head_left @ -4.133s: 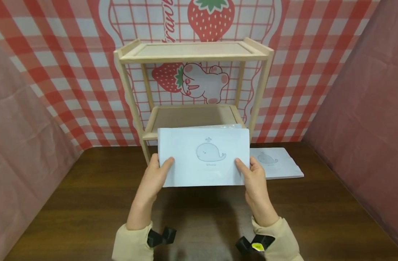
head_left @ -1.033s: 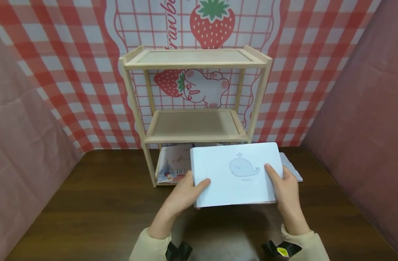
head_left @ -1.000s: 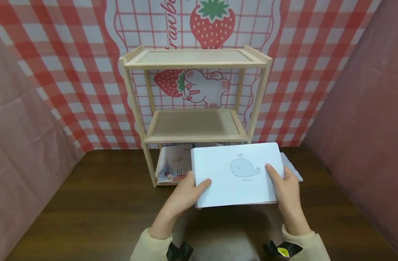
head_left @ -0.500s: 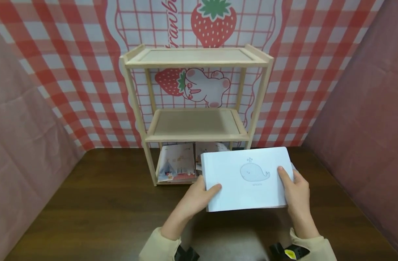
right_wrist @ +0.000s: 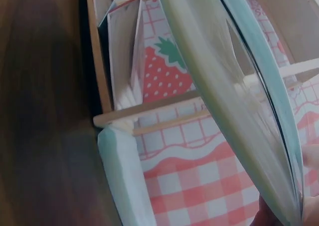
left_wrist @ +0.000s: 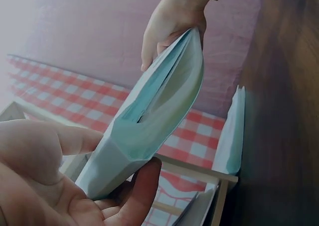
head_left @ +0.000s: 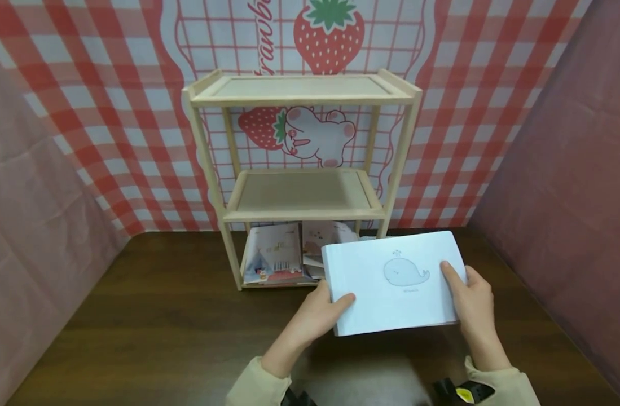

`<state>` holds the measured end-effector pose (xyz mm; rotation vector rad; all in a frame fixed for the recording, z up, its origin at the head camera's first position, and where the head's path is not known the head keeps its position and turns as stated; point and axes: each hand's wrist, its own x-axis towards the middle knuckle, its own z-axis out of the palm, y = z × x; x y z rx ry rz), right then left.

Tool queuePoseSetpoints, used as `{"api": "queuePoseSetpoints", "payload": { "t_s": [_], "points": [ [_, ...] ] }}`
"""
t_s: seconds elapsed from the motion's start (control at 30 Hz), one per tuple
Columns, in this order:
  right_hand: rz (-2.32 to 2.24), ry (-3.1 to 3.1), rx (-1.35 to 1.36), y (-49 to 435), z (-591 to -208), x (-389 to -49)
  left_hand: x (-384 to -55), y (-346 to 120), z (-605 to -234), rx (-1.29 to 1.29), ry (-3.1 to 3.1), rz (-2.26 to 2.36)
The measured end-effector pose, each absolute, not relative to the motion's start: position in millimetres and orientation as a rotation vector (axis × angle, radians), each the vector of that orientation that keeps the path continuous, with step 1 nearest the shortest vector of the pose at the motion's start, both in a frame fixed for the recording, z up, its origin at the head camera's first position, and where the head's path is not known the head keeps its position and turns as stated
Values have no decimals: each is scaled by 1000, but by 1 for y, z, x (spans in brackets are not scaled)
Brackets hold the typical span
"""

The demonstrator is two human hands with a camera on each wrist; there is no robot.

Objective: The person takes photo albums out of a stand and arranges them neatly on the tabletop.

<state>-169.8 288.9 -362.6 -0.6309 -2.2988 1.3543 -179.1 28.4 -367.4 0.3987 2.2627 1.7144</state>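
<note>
Both hands hold up a flat white pack (head_left: 398, 307) in the head view, a small whale drawing on its upper face. My left hand (head_left: 312, 316) grips its left edge, thumb on top and fingers underneath. At the opposite edge my right hand (head_left: 474, 299) grips it the same way. The pack tilts slightly, its right side higher, in front of the shelf's lower right corner. In the left wrist view its near end (left_wrist: 117, 161) looks thick and folded, with a loose gap along the side. Seen from the right wrist, layered edges (right_wrist: 234, 116) bow apart.
A light wooden shelf unit (head_left: 304, 215) stands against the checked cloth backdrop. Picture books (head_left: 274, 256) lean on its bottom tier, partly hidden by the held pack. A similar white pack (right_wrist: 127, 178) lies on the dark wooden table (head_left: 137, 327) beside the shelf's right side.
The hands have carried the pack from in front of the shelf down and to the right, tilting it a little. The books on the bottom tier have come into view; the other pack became mostly hidden.
</note>
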Motion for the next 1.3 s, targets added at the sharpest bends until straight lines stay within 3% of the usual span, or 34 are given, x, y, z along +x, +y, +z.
{"api": "queuePoseSetpoints", "payload": {
  "t_s": [0.5, 1.0, 1.3],
  "points": [
    [1229, -2401, -706, 310, -374, -160, -179, 43, -374, 526, 2146, 1704],
    [1406, -2443, -790, 328, -392, -155, -174, 59, -390, 441, 2062, 1785],
    [1357, -2639, -690, 342, -398, -148, -173, 68, -406, 414, 2010, 1799]
  ]
}}
